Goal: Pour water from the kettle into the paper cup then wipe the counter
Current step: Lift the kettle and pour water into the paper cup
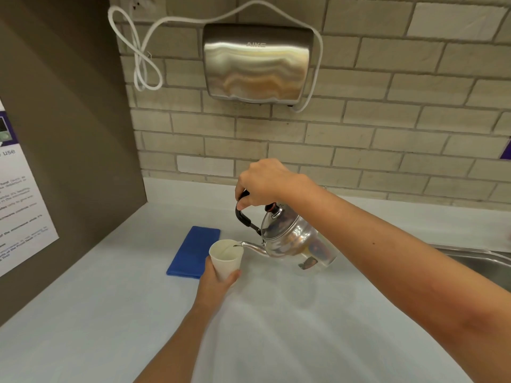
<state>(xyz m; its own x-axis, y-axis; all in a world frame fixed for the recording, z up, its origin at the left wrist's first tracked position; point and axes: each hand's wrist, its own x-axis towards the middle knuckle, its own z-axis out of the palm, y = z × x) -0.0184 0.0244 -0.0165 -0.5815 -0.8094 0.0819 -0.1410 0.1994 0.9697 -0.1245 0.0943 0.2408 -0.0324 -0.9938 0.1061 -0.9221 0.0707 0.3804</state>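
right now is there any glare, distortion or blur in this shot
Head view: wide-angle bending curves the brick wall; bright banded reflections on the hand dryer and kettle; soft shadows on the counter; the poster at the left edge is blurred.

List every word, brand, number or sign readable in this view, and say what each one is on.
"NKE" or similar, embossed faintly on the steel hand dryer; the letters are unclear.
"use", on the white notice on the left panel.
The notice's smaller lines are too blurred to read.
The kettle, paper cup, blue cloth and purple sign at the right edge show no legible text.
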